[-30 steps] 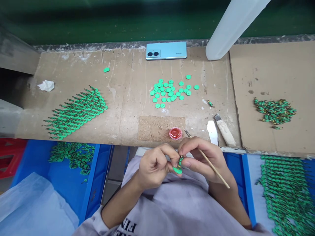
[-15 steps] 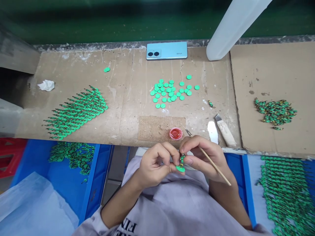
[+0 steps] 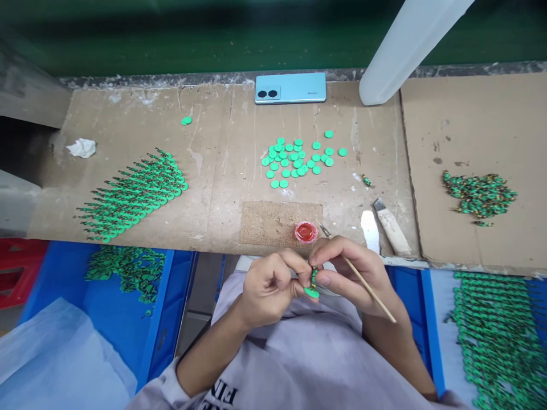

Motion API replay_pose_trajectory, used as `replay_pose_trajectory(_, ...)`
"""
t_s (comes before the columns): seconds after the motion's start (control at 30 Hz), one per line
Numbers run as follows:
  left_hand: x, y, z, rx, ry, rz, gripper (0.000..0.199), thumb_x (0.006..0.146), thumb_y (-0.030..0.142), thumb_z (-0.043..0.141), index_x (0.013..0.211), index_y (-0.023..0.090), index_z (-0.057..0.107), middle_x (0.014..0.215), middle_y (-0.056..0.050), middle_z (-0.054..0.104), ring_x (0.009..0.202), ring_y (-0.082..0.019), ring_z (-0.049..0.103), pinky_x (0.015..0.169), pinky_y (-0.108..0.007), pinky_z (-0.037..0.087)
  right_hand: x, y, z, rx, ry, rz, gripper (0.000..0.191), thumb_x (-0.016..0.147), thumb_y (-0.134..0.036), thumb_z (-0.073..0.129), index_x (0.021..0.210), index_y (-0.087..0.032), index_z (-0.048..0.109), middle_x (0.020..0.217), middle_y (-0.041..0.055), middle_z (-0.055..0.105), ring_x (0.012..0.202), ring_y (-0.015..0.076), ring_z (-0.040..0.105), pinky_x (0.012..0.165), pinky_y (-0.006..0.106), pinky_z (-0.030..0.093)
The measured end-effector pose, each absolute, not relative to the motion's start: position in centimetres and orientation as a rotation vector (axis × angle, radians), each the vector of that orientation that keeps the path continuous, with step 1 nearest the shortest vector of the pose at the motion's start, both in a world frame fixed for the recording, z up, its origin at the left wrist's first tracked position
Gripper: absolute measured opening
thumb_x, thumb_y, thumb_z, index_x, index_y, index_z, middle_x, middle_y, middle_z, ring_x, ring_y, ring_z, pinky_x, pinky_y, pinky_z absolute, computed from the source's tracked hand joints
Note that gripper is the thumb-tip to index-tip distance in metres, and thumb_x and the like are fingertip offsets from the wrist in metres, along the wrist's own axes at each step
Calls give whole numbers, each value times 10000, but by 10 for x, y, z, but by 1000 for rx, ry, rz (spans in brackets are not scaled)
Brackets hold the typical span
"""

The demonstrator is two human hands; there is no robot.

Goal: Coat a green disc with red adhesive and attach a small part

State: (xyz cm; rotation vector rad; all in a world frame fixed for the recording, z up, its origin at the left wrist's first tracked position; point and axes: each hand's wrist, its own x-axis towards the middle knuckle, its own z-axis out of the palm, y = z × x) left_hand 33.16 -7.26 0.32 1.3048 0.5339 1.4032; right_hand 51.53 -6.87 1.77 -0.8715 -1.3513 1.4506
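Note:
Between my hands, at the table's front edge, is a small green figurine (image 3: 314,278) upright on a round green disc (image 3: 311,292). My left hand (image 3: 272,285) pinches the disc and the figurine's lower part from the left. My right hand (image 3: 358,276) has thumb and forefinger at the figurine's top and also holds a thin wooden-handled brush (image 3: 370,289), its tip pointing up-left. Just beyond my fingers sits a small cup of red liquid (image 3: 306,232) by a brown rough mat (image 3: 269,223). Loose green discs (image 3: 297,163) lie farther back.
Rows of figurines on discs (image 3: 137,196) stand at left, near crumpled tissue (image 3: 82,148). A phone (image 3: 290,88) lies at the back. A flat-bladed scraper (image 3: 392,229) and a figurine pile (image 3: 485,195) are at right. Blue bins (image 3: 160,319) with green pieces flank my body.
Both hands and the figurine have shifted very slightly left. The brush handle's rear end has swung a little left in my right hand.

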Motion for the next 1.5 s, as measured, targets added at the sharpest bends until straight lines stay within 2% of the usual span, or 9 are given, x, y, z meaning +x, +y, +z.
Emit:
replay_pose_trajectory(0.37,332,-74,2,1272,534,1410,445,990,109,751,799,227,367,826,32,657,725,-97,666,664,-192,623,515,-68,16,-853,-1352,1458,126,1019,-368,824,1064,-269,760,913,15,751,801,178,716,725,275,594)
replay_pose_trajectory(0.63,332,-74,6,1189,554,1339,495,860,50,885,851,232,424,848,53,682,724,-91,682,711,-187,628,518,-68,14,-849,-1333,1497,118,1025,-355,815,1085,-272,756,918,17,743,784,179,701,704,288,577)
replay_pose_trajectory(0.77,331,-74,5,1184,549,1323,463,881,66,870,848,229,438,854,53,684,739,-95,683,725,-199,622,518,-68,13,-825,-1327,1499,109,1017,-318,824,1090,-276,755,919,17,731,801,184,695,725,301,574)
replay_pose_trajectory(0.93,332,-75,2,1187,535,1354,391,974,109,773,831,228,429,837,33,672,732,-112,674,663,-211,614,518,-69,12,-802,-1310,1527,105,1019,-284,821,1090,-288,743,920,1,716,797,168,678,728,285,560)
replay_pose_trajectory(1.1,333,-76,1,1222,545,1374,435,1000,139,753,810,229,372,833,39,657,738,-104,665,651,-199,606,516,-68,14,-815,-1316,1530,95,1020,-301,819,1075,-285,743,910,-5,719,793,162,675,726,270,560)
replay_pose_trajectory(1.3,334,-74,3,1259,552,1445,461,997,125,752,802,232,349,829,38,653,721,-96,650,633,-182,585,514,-68,18,-844,-1314,1467,155,997,-353,842,1065,-265,734,868,5,709,762,181,677,707,288,586)
replay_pose_trajectory(1.5,332,-67,8,1235,635,1495,437,925,142,852,824,225,435,801,36,689,722,-116,706,670,-202,626,512,-71,19,-795,-1462,1292,75,1017,-214,770,1059,-267,737,895,18,750,776,196,712,690,302,582)
